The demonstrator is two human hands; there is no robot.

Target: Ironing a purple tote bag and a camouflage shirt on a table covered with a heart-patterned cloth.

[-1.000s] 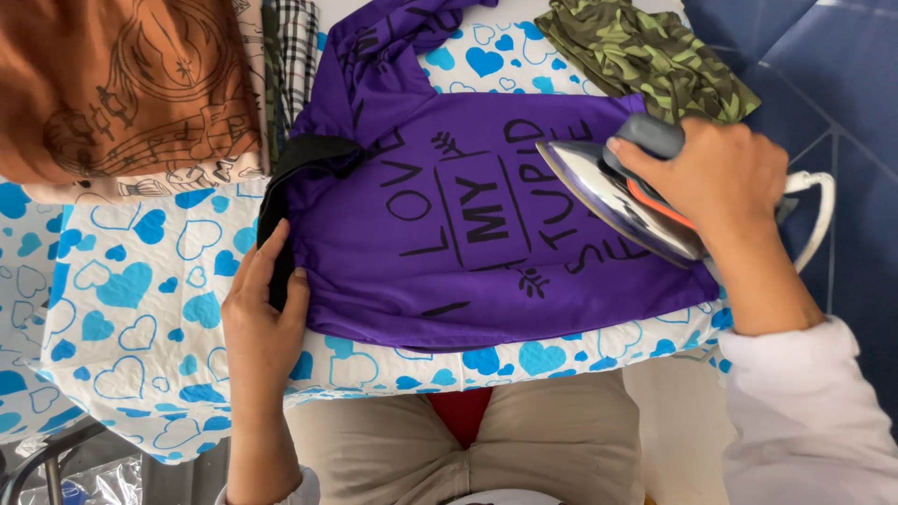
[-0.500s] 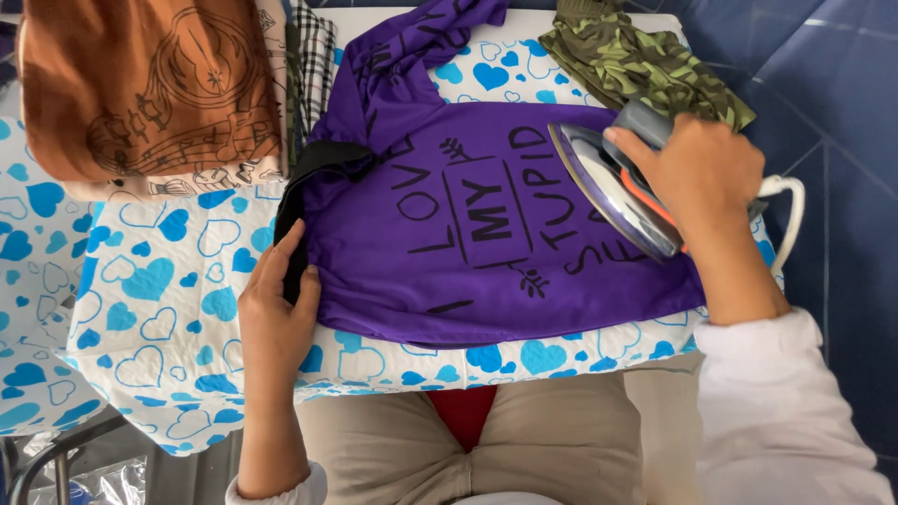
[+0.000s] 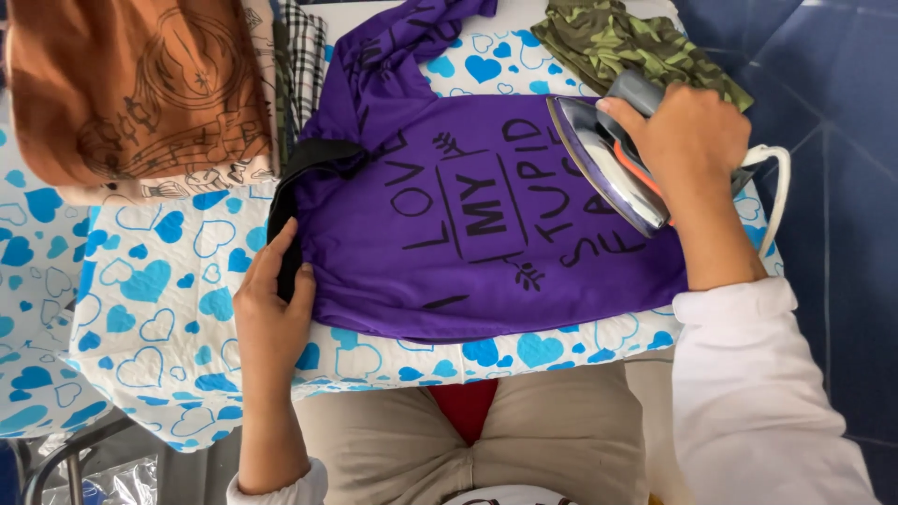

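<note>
We see a purple shirt [image 3: 486,215] spread flat on the ironing board [image 3: 150,309], whose cover is white with blue hearts. The shirt's chest carries a black print: a boxed word in the middle with slanted lettering and small leaf sprigs around it. Its black collar [image 3: 299,178] lies at the left edge of the cloth.

Our left hand [image 3: 273,313] rests palm down on the board at the shirt's left hem, fingers [image 3: 281,245] held together and stretched flat along the collar band, pressing it rather than gripping it.

Our right hand [image 3: 687,131] has its fingers clamped around the grey handle of the iron [image 3: 608,164]. The iron is tilted, its shiny soleplate facing left over the shirt's right side, beside the lettering. A white cord [image 3: 776,187] loops from its rear past the board's right edge.

At the board's upper left sits a folded brown shirt [image 3: 140,84] with a dark line drawing, touching a checked cloth [image 3: 304,56]. A camouflage cloth [image 3: 627,42] lies at the upper right, just behind the iron.
</note>
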